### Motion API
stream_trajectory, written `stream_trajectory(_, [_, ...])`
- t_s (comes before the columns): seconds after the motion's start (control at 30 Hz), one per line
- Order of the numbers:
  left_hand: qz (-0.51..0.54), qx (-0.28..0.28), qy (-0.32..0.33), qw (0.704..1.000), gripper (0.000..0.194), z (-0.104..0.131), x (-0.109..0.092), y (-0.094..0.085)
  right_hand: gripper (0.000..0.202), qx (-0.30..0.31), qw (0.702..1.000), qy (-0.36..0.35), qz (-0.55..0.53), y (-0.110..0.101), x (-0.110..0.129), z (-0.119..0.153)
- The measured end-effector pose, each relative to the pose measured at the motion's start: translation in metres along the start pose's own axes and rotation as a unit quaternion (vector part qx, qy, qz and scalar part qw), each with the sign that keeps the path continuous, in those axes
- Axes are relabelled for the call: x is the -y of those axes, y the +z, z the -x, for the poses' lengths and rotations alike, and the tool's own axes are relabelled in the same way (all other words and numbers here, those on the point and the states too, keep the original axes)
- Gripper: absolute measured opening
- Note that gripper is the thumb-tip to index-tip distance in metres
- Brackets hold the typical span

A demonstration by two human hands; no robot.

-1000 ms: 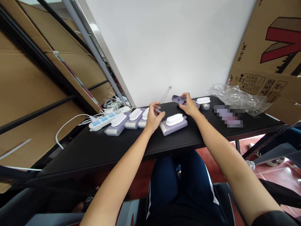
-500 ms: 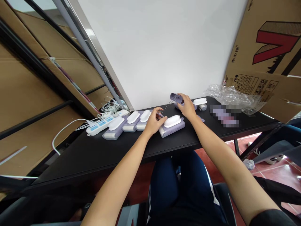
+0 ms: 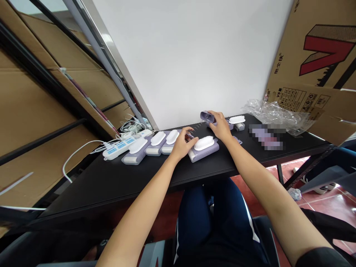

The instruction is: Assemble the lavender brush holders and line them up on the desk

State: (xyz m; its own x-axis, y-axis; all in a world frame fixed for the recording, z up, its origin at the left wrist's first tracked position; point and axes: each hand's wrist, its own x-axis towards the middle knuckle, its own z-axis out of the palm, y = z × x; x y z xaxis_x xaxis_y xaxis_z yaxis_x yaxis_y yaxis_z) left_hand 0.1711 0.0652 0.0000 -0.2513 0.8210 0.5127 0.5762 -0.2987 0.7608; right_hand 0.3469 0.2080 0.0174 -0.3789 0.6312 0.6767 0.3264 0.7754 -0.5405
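In the head view my right hand (image 3: 221,128) grips a hollow purple-grey plastic piece (image 3: 206,116), its open end tilted toward the left. A thin coil spring (image 3: 197,127) stretches between this piece and my left hand (image 3: 183,144). The fingers of my left hand are closed on a small purple plastic part (image 3: 190,135), mostly hidden by the fingers. Just right of my left hand, a white bristle brush (image 3: 204,143) lies on a purple case (image 3: 207,152) with a pale, translucent end.
Several similar purple cases with white oval tops (image 3: 138,145) line the left of the black table (image 3: 155,174). A power strip (image 3: 118,147) with white cables lies beyond them. At right are another white brush (image 3: 237,119), clear plastic wrap (image 3: 278,115), a blurred patch and a cardboard box (image 3: 308,89).
The hollow purple piece in my right hand has turned and shifted slightly left and down. The spring's curve has changed a little. My left hand stays nearly still.
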Motion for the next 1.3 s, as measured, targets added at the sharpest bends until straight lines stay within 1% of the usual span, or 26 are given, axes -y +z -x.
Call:
stream_trajectory(0.23, [0.022,-0.007,-0.004,1.000,0.043,0.000,-0.001,0.000,0.063,0.012,0.999,-0.018,0.024,-0.001,0.003,0.002])
stream_trajectory(0.37, [0.026,-0.005,-0.006,1.000,0.040,-0.001,-0.002,0.001,0.064,0.027,0.998,-0.042,0.026,0.000,0.005,0.003])
stream_trajectory(0.53, [0.031,-0.001,-0.011,0.999,0.038,0.000,-0.002,0.002,0.065,0.045,0.996,-0.076,0.001,0.004,0.010,0.006])
stream_trajectory(0.63, [0.024,0.000,-0.007,1.000,0.041,0.000,-0.001,0.001,0.064,0.050,0.995,-0.082,-0.034,0.005,0.012,0.007])
stream_trajectory(0.73, [0.019,-0.005,0.000,1.000,0.045,-0.001,0.002,0.001,0.059,0.047,0.993,-0.061,-0.086,0.006,0.012,0.005])
stream_trajectory(0.83, [0.014,-0.027,0.004,1.000,0.051,-0.003,0.005,0.001,0.040,0.035,0.990,-0.012,-0.137,0.006,0.012,0.001])
stream_trajectory(0.9, [0.000,-0.051,0.006,0.999,0.056,-0.004,0.008,0.001,0.034,0.028,0.985,0.029,-0.169,0.006,0.012,-0.002])
stream_trajectory(1.0, [-0.006,-0.079,0.010,0.997,0.058,-0.006,0.009,0.000,0.043,0.036,0.971,0.078,-0.222,0.007,0.012,-0.004])
stream_trajectory(1.07, [0.007,-0.090,0.015,0.996,0.056,-0.005,0.008,0.000,0.057,0.046,0.957,0.098,-0.268,0.007,0.013,-0.005])
stream_trajectory(1.13, [0.014,-0.107,0.024,0.994,0.053,-0.004,0.005,0.000,0.067,0.070,0.939,0.108,-0.318,0.007,0.015,-0.004])
stream_trajectory(1.23, [0.009,-0.142,0.037,0.989,0.049,-0.003,-0.001,-0.001,0.071,0.120,0.914,0.110,-0.370,0.007,0.020,-0.003])
stream_trajectory(1.3, [0.005,-0.154,0.040,0.987,0.044,-0.003,-0.004,-0.002,0.071,0.134,0.905,0.110,-0.388,0.005,0.023,-0.002])
